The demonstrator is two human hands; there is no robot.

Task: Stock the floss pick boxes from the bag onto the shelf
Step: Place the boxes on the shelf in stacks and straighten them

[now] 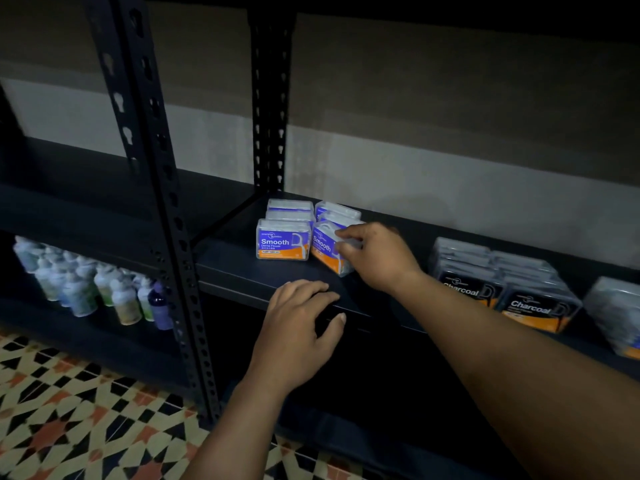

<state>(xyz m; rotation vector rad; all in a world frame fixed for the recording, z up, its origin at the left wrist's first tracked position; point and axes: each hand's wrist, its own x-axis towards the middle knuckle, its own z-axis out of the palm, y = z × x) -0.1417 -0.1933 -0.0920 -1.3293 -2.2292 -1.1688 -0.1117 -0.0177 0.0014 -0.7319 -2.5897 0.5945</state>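
Several clear "Smooth" floss pick boxes with blue and orange labels stand in two rows on the dark shelf [242, 268]. The front left box [282, 240] stands square to the edge. My right hand [377, 256] grips the front right box [325, 251], which is turned at an angle on the shelf. My left hand [301, 320] rests on the shelf's front edge, fingers spread, holding nothing. The bag is not in view.
Black "Charcoal" floss boxes [530, 303] fill the shelf to the right, with another clear pack [616, 313] at the far right. Small bottles [86, 289] stand on a lower shelf at the left. A perforated black upright [162, 188] divides the racks. Patterned floor tiles lie below.
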